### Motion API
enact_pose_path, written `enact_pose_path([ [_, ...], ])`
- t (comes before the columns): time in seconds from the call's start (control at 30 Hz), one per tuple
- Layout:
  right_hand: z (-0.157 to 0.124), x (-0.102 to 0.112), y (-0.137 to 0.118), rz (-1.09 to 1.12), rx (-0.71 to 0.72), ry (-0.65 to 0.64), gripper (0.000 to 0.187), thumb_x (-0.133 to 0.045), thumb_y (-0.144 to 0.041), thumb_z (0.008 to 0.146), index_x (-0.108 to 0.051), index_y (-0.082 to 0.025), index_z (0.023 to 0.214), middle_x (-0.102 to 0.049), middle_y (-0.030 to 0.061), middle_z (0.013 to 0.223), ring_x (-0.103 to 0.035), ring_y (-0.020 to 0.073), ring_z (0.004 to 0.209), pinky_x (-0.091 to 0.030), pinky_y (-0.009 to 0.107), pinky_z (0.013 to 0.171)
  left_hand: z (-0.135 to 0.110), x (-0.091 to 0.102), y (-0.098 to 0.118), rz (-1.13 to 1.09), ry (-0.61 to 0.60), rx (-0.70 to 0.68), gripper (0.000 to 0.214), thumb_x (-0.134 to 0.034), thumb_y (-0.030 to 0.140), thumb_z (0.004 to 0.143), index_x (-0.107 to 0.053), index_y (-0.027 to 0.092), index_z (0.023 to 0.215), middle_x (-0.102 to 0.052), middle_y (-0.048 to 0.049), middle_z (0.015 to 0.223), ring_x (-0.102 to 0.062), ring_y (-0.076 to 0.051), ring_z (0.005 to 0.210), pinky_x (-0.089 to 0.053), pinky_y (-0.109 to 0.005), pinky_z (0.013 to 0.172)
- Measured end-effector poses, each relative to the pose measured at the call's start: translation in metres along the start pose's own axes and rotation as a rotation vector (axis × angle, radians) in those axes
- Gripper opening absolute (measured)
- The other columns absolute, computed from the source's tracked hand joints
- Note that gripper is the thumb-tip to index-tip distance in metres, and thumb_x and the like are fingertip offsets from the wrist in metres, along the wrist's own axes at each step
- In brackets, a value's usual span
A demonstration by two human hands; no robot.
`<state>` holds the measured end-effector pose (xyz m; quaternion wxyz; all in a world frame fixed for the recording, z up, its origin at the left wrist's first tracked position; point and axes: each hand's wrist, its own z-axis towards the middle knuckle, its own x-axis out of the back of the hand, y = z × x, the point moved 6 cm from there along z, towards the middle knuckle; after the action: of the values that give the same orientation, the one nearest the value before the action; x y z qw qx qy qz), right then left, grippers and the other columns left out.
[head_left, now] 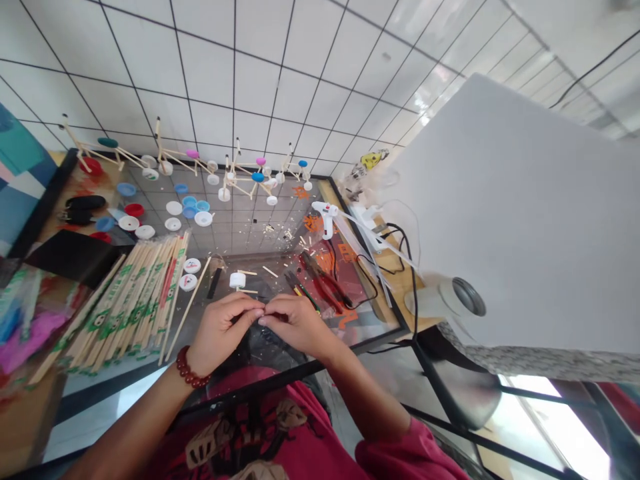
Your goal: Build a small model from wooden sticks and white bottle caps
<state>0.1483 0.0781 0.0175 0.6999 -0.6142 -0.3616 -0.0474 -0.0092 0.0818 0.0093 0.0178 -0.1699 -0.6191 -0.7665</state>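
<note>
My left hand (pixel 223 330) and my right hand (pixel 295 323) meet over the near edge of a glass table (pixel 250 233). Both are closed in a pinch, fingertips touching, around something small that I cannot make out. A red bead bracelet (pixel 190 370) sits on my left wrist. Just beyond the fingers lie a white bottle cap (pixel 237 280) with short wooden sticks by it, and pliers with red handles (pixel 325 283). A sheaf of wrapped chopsticks (pixel 133 300) lies to the left of my left hand.
Stick-and-cap models (pixel 250 177) stand along the tiled wall. Loose blue, red and white caps (pixel 173 210) lie behind the chopsticks. A white glue gun (pixel 325 217) with black cables is at the right. A large white board (pixel 525 220) fills the right side.
</note>
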Motion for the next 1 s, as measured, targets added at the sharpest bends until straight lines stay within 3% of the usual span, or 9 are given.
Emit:
enact_pose_path([
  [0.07,0.012,0.002,0.010,-0.008,-0.069,-0.003,0.012,-0.069,-0.018,0.094,-0.079,-0.019,0.087,-0.074,0.0021,0.081,-0.068,0.0153,0.078,-0.049,0.025,0.075,0.004,0.007,-0.002,0.125,0.041,-0.059,0.018,-0.067,0.034,0.094,-0.080,0.024,0.101,-0.079,-0.0069,0.099,-0.074,-0.023,0.091,-0.060,-0.035,0.084],
  [0.13,0.025,0.008,0.026,-0.066,-0.172,0.026,0.018,-0.070,-0.013,0.091,-0.079,-0.019,0.106,-0.076,0.0010,0.081,-0.069,0.0156,0.075,-0.048,0.025,0.075,0.010,0.017,-0.005,0.299,0.095,-0.117,0.031,-0.070,0.036,0.091,-0.075,0.023,0.119,-0.075,-0.0097,0.117,-0.071,-0.028,0.109,-0.058,-0.043,0.100],
  [0.2,0.038,0.013,0.039,-0.174,-0.242,0.062,0.033,-0.073,-0.013,0.089,-0.075,-0.019,0.121,-0.078,0.0010,0.081,-0.070,0.0167,0.074,-0.048,0.026,0.076,0.019,0.022,-0.010,0.445,0.067,-0.142,0.049,-0.070,0.033,0.089,-0.065,0.022,0.136,-0.069,-0.0130,0.134,-0.063,-0.033,0.127,-0.052,-0.050,0.111],
  [0.3,0.051,0.011,0.047,-0.291,-0.269,0.053,0.033,-0.076,-0.018,0.090,-0.074,-0.021,0.123,-0.080,0.0030,0.084,-0.072,0.0191,0.077,-0.049,0.028,0.077,0.030,0.022,-0.022,0.559,-0.058,-0.149,0.066,-0.066,0.026,0.085,-0.052,0.019,0.149,-0.060,-0.0170,0.147,-0.055,-0.037,0.138,-0.045,-0.055,0.118],
  [0.47,0.048,0.014,0.044,-0.307,-0.218,0.017,0.038,-0.079,-0.027,0.090,-0.073,-0.019,0.126,-0.080,0.0061,0.091,-0.074,0.0216,0.083,-0.052,0.030,0.077,0.030,0.020,-0.042,0.630,-0.164,-0.138,0.063,-0.059,0.023,0.087,-0.050,0.018,0.150,-0.061,-0.0175,0.148,-0.053,-0.038,0.141,-0.045,-0.058,0.118],
  [0.67,0.031,0.024,0.043,-0.417,-0.056,-0.065,0.038,-0.073,-0.009,0.089,-0.072,-0.016,0.126,-0.075,0.0103,0.106,-0.070,0.0244,0.102,-0.054,0.036,0.093,0.027,0.018,-0.049,0.628,-0.145,-0.158,0.056,-0.060,0.026,0.091,-0.054,0.018,0.147,-0.063,-0.0172,0.146,-0.056,-0.037,0.138,-0.045,-0.057,0.117],
  [1.0,0.038,0.011,0.057,-0.227,-0.036,0.068,0.021,-0.076,-0.012,0.090,-0.078,-0.019,0.110,-0.073,0.0051,0.093,-0.068,0.0180,0.084,-0.054,0.032,0.082,0.030,0.013,-0.045,0.664,-0.120,-0.183,0.047,-0.058,0.025,0.093,-0.061,0.018,0.140,-0.069,-0.0168,0.137,-0.063,-0.036,0.129,-0.048,-0.056,0.112],
])
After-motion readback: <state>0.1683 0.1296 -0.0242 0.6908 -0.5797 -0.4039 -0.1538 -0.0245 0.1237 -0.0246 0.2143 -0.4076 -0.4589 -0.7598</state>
